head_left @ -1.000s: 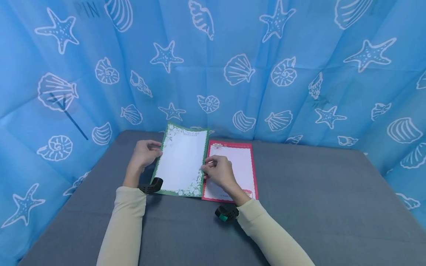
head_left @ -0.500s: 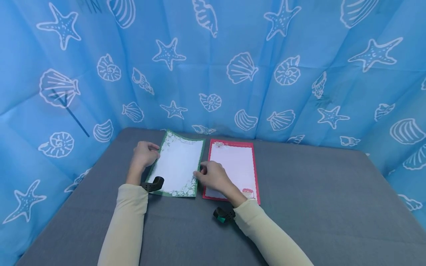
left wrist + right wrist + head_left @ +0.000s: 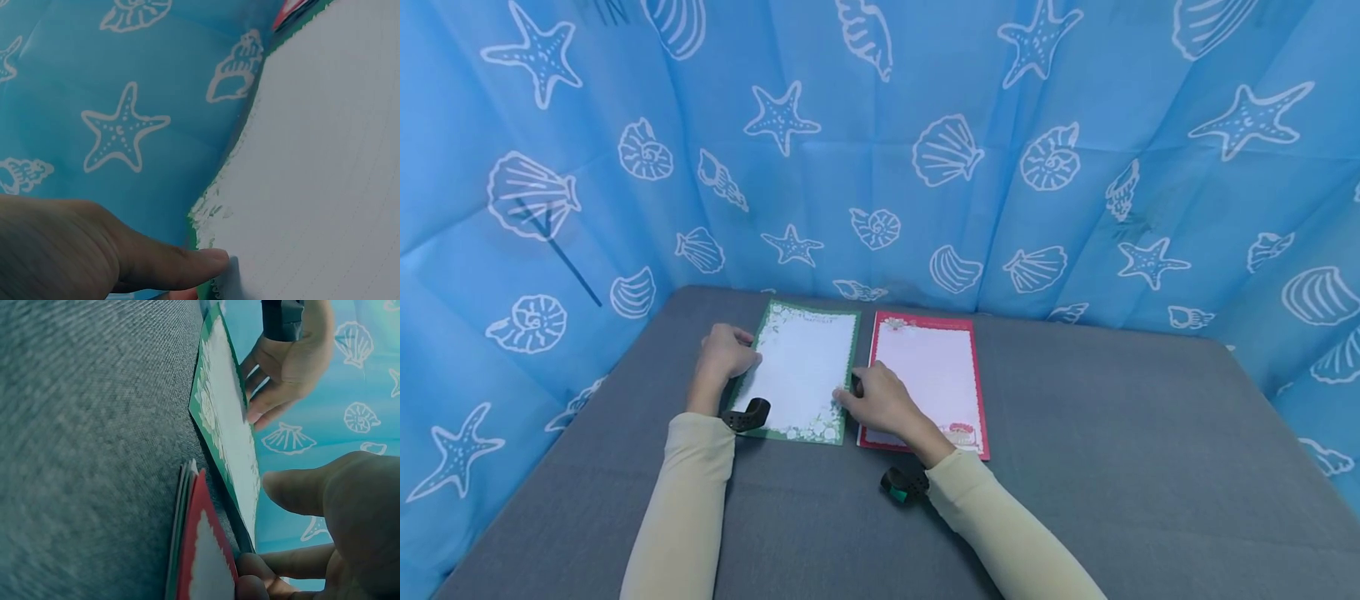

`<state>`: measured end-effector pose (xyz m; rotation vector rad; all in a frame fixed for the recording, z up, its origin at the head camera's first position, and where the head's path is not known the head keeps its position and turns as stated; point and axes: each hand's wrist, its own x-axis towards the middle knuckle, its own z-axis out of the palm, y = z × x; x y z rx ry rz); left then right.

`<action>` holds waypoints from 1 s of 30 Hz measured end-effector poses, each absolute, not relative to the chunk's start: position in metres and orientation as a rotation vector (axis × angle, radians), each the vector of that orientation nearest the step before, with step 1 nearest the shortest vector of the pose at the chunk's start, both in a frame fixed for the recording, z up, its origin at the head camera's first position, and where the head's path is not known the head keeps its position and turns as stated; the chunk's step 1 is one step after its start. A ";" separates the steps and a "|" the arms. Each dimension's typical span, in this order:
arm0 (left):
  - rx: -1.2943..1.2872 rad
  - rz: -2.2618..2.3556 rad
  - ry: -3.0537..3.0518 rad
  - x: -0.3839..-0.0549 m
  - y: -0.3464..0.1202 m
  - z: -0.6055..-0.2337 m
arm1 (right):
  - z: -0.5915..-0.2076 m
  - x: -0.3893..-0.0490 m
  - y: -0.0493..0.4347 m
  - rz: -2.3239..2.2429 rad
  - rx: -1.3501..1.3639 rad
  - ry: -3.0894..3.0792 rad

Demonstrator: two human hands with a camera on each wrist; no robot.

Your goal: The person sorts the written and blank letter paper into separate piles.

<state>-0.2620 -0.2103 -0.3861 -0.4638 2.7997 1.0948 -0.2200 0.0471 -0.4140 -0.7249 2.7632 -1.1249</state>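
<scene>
A sheet of paper with a green floral border (image 3: 797, 375) lies almost flat on the grey table in the head view. My left hand (image 3: 722, 354) pinches its left edge, and the thumb (image 3: 206, 261) shows on top of the paper in the left wrist view. At the lower right edge is my right hand (image 3: 883, 400), its thumb over the green border and its fingers curled at the edge; their tips are partly hidden. Beside it lies a red-bordered sheet (image 3: 925, 367), partly under my right hand; several sheets appear stacked beneath it in the right wrist view.
The grey cloth-covered table (image 3: 1097, 450) extends to the right and in front. A blue curtain (image 3: 955, 75) printed with white shells and starfish hangs behind its back edge. Each wrist wears a black camera band (image 3: 748, 414).
The green-bordered sheet has come left, away from the red-bordered one, and down flatter onto the table. Both hands stay at its edges; a gap now separates the sheets.
</scene>
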 end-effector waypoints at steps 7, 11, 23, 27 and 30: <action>-0.488 1.075 2.802 -0.263 -0.209 -0.389 | -0.413 -0.219 0.048 -1.120 -0.749 2.765; -0.513 1.085 2.808 -0.264 -0.208 -0.390 | -0.413 -0.220 0.049 -1.109 -0.732 2.772; -0.504 1.081 2.851 -0.262 -0.205 -0.389 | -0.411 -0.219 0.050 -1.133 -0.701 2.789; -0.498 1.019 2.892 -0.259 -0.203 -0.386 | -0.407 -0.220 0.054 -1.195 -0.675 2.782; -0.477 0.993 2.924 -0.257 -0.199 -0.381 | -0.402 -0.223 0.062 -1.244 -0.639 2.785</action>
